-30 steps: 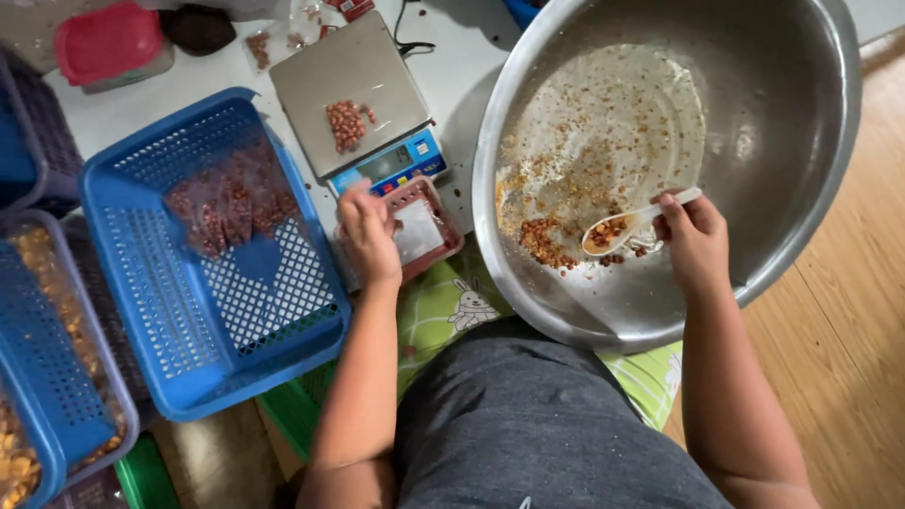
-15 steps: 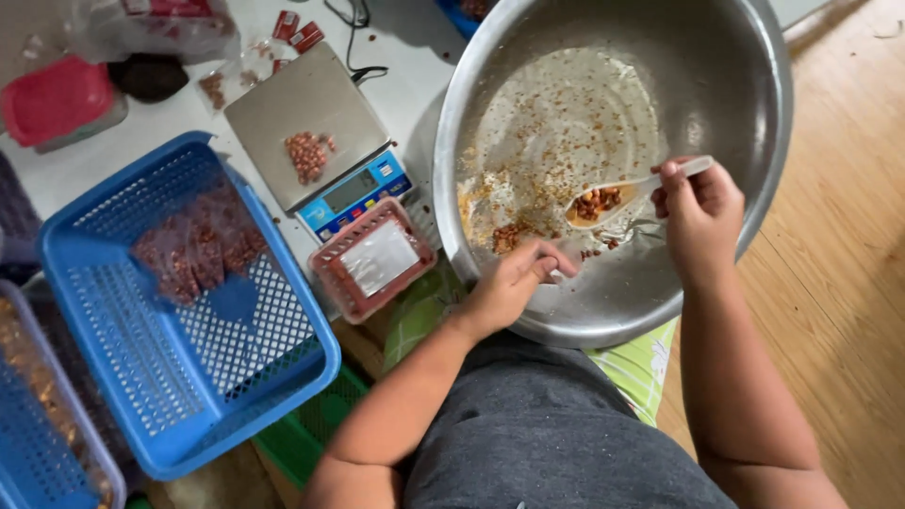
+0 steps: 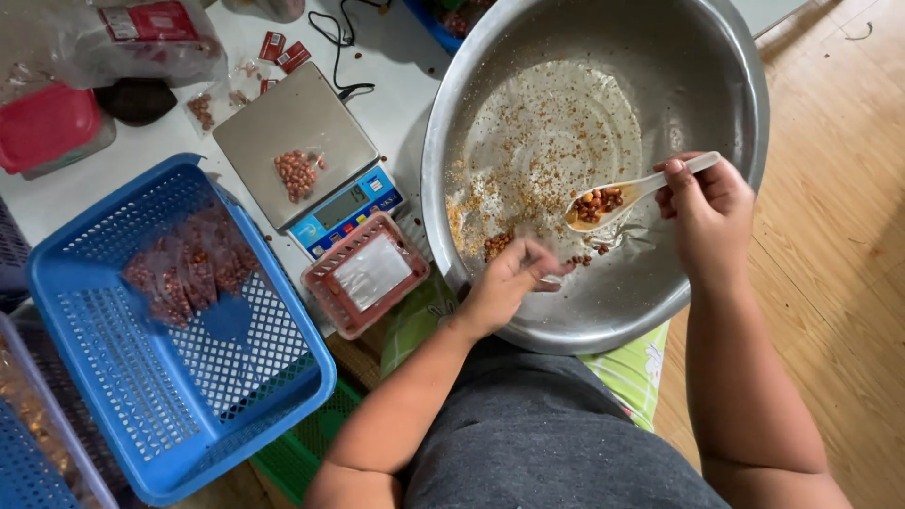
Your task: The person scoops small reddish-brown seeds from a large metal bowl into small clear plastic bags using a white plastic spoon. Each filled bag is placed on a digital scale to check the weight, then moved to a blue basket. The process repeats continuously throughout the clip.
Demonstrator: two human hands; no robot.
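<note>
I see a pale spoon [image 3: 630, 193] loaded with reddish-brown nuts, held level above the floor of a big steel bowl [image 3: 716, 85]; my right hand [image 3: 707, 212] is closed around its handle near the bowl's right wall; my left hand [image 3: 509, 283] reaches over the near rim, fingers pinched together on what looks like a small clear bag, though I cannot tell for sure; the two hands are apart, with a few loose nuts [image 3: 497, 245] and a scatter of crumbs between them. To do this scooping well, I judge the spoon should stay level and travel low inside the bowl, tipping only once it sits right over the left fingers, so that any spill lands in the bowl. Outward to the left: a red tray [image 3: 366, 273] touching the bowl's rim, a weighing scale [image 3: 297, 141] with a small bag of nuts [image 3: 297, 174] on its plate, then a blue basket [image 3: 179, 358] of filled bags. Open room is inside the bowl and over the wooden floor [image 3: 839, 283] to the right; the left side is crowded, so the left elbow has little slack.
</note>
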